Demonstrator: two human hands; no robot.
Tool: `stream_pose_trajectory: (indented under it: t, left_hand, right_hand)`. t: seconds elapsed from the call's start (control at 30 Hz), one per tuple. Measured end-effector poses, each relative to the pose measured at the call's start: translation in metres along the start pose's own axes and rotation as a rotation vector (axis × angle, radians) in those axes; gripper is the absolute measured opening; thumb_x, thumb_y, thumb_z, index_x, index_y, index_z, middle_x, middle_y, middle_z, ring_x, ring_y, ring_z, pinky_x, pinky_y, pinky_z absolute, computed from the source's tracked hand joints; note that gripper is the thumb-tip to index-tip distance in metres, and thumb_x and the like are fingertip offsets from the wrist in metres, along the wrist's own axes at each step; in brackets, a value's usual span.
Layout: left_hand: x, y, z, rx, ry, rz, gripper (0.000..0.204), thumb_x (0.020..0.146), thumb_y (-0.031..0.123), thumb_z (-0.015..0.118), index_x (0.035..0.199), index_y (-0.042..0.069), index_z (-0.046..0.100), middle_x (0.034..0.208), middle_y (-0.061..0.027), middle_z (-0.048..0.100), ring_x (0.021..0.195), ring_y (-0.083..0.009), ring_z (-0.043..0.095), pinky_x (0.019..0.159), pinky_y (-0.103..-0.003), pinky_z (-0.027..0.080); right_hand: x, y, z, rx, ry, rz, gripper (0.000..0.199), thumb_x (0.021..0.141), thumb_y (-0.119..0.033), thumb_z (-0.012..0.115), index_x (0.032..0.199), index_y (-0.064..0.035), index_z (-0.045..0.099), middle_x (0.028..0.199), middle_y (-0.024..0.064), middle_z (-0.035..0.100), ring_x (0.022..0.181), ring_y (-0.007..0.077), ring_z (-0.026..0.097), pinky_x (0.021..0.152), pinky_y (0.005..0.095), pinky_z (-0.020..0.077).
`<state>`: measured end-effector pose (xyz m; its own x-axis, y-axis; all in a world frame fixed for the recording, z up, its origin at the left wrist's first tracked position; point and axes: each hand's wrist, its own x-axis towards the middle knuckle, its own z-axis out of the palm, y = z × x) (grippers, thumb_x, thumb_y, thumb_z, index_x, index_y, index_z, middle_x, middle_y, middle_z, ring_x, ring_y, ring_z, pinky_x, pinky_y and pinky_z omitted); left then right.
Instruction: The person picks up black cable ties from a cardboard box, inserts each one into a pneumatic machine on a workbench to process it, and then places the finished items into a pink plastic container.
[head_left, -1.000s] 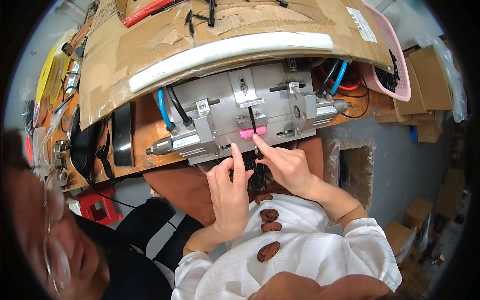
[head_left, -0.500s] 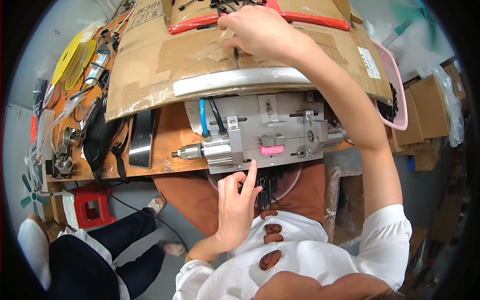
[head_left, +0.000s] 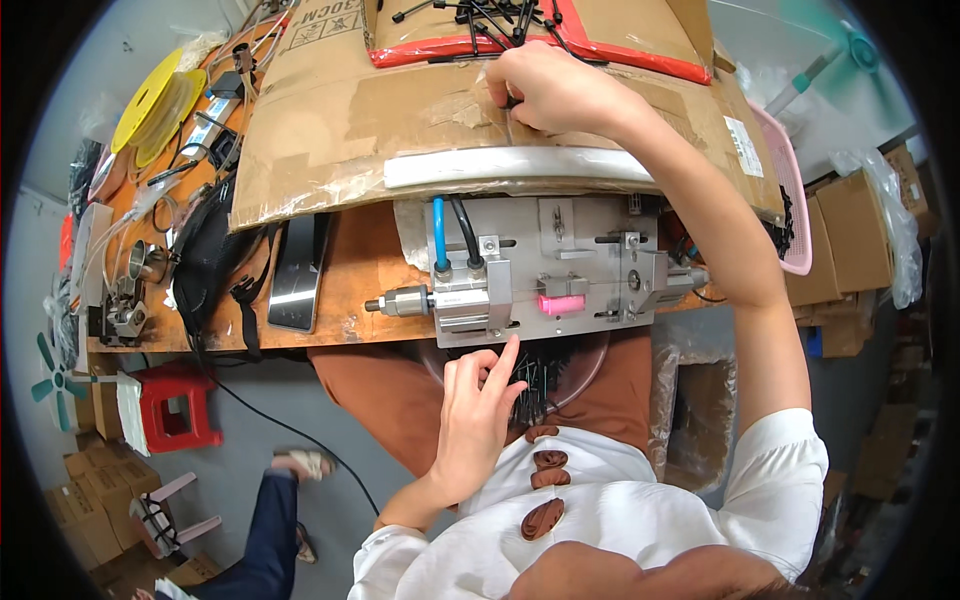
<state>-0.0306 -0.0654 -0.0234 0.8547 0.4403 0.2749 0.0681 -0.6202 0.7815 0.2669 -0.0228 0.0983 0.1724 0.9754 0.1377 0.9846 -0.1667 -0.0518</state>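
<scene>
- Head view: we see the right hand [head_left: 562, 92] raised over the cardboard [head_left: 320, 170], its fingers bent around a small dark piece [head_left: 514, 102]. Most of the piece is hidden, but we judge the grip a light pinch, suited to something slim.
- The left hand [head_left: 470, 420] grasps nothing that we can see: its index finger points forward, the others curl loosely. The fingertip is at the front edge of the metal fixture [head_left: 530, 220]; we cannot tell whether they touch. Held this low, it leaves the middle of the fixture uncovered.
- The pink block [head_left: 562, 304] sits on the fixture against a small bracket, centrally, we suppose, so both hands can reach it.
- Beyond the right hand, black parts [head_left: 500, 14] lie loosely heaped behind and across a red strip [head_left: 425, 51], perhaps a border against rolling.
- A white strip [head_left: 510, 165] runs along the cardboard's near edge, possibly as padding.
- The blue hose [head_left: 440, 230] and black hose [head_left: 465, 230] lead back under the cardboard, which seems to keep them out of the way.
- Below the fixture, a round container [head_left: 597, 372] with slim dark pieces [head_left: 540, 385] is over the lap, probably for easy reach.
- On the table [head_left: 362, 255] to the left lies a phone [head_left: 298, 270], set apart from the fixture.
</scene>
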Motion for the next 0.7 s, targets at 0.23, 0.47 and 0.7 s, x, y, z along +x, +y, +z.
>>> stream_pose_trajectory:
  t: [0.23,0.47,0.7]
  left_hand:
    - [-0.001,-0.008,0.0,-0.036,-0.018,-0.021,0.052,0.075,-0.002,0.07,0.125,0.006,0.059,0.096,-0.0101,0.053,0.086,-0.025,0.048,0.068,-0.033,0.045]
    - [0.007,-0.013,-0.011,-0.032,0.033,-0.003,0.052,0.073,-0.003,0.071,0.123,0.006,0.06,0.096,-0.0097,0.054,0.085,-0.0248,0.049,0.069,-0.033,0.044]
    - [0.036,-0.005,-0.028,-0.092,-0.055,0.06,0.049,0.074,-0.003,0.071,0.121,0.006,0.062,0.093,-0.0094,0.054,0.083,-0.0242,0.052,0.07,-0.033,0.046]
  right_hand:
    - [0.03,0.008,-0.014,0.242,0.052,0.064,0.022,0.067,-0.005,0.065,0.086,0.0028,0.068,0.07,0.0122,0.064,0.067,0.0191,0.064,0.063,0.0304,0.0512]
    - [0.029,0.008,-0.047,0.285,0.269,0.134,0.018,0.07,-0.012,0.066,0.078,0.0032,0.069,0.074,0.0164,0.068,0.07,0.0209,0.066,0.065,0.0324,0.0517]
    - [-0.215,0.138,-0.086,0.188,0.467,0.728,0.021,0.078,-0.006,0.063,0.097,0.0041,0.066,0.077,0.0029,0.064,0.069,0.0092,0.059,0.064,0.0241,0.0487]
